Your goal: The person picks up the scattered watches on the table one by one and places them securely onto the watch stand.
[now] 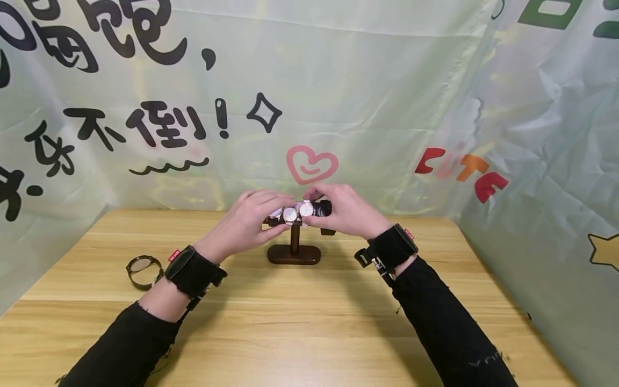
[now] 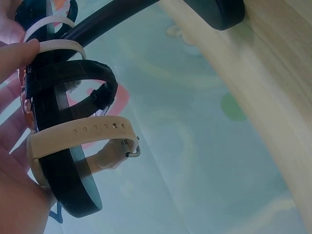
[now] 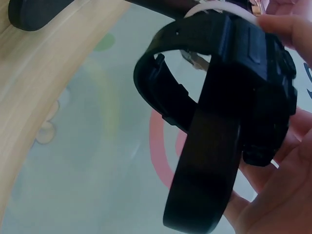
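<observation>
A dark wooden watch stand [image 1: 294,255] carries several watches on its crossbar. My left hand [image 1: 249,220] reaches over the left part of the bar, its fingers above and thumb below a round, light-dialled watch [image 1: 290,214]. In the left wrist view that thumb lies on a white strap [image 2: 61,46], beside a black strap [image 2: 73,73] and a beige strap [image 2: 83,135]. My right hand [image 1: 350,212] pinches another light-dialled watch [image 1: 307,208] between thumb and fingers. Right of it, a chunky black watch [image 3: 265,73] hangs near the bar's end, under the palm.
Left of my left forearm, a black watch [image 1: 145,272] lies on the wooden table [image 1: 271,333]. A printed cloth [image 1: 367,97] hangs behind the table and along its right side. Both wrists wear black bands with straps [image 1: 394,248].
</observation>
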A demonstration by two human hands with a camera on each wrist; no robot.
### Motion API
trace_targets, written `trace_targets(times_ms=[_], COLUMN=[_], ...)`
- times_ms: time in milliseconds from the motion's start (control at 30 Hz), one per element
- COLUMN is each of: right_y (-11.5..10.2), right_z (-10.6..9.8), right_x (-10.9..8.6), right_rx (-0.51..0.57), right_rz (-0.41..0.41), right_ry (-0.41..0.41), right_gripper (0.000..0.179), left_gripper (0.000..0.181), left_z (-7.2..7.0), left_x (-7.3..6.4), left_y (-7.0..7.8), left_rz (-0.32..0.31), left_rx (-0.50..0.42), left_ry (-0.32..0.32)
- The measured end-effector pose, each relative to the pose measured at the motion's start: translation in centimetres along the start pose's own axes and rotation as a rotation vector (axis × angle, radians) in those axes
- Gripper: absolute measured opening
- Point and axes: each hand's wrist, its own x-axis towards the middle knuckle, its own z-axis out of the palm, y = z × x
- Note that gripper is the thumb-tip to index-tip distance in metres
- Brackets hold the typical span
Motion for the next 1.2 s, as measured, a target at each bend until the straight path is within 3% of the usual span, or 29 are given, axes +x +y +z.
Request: trace_targets(times_ms=[267, 467, 1200], right_y=[0.0, 0.1, -0.6], right_z=[-0.5, -0.6, 0.1], right_x=[0.3, 0.1, -0.9], right_rx=[-0.004, -0.040, -0.157], right_rz=[0.030, 0.008, -0.041], right_ry=[-0.054, -0.063, 0.013], right_gripper=[0.040, 0.047, 0.058], left_gripper=[0.048, 0.049, 0.044], left_z=[-0.2, -0.3, -0.3], left_x=[0.1, 0.0, -0.2], left_y=[-0.1, 0.0, 0.0], left_rz=[-0.008, -0.010, -0.006], left_rx=[0.001, 0.002, 0.012], left_ry=[-0.016, -0.024, -0.001])
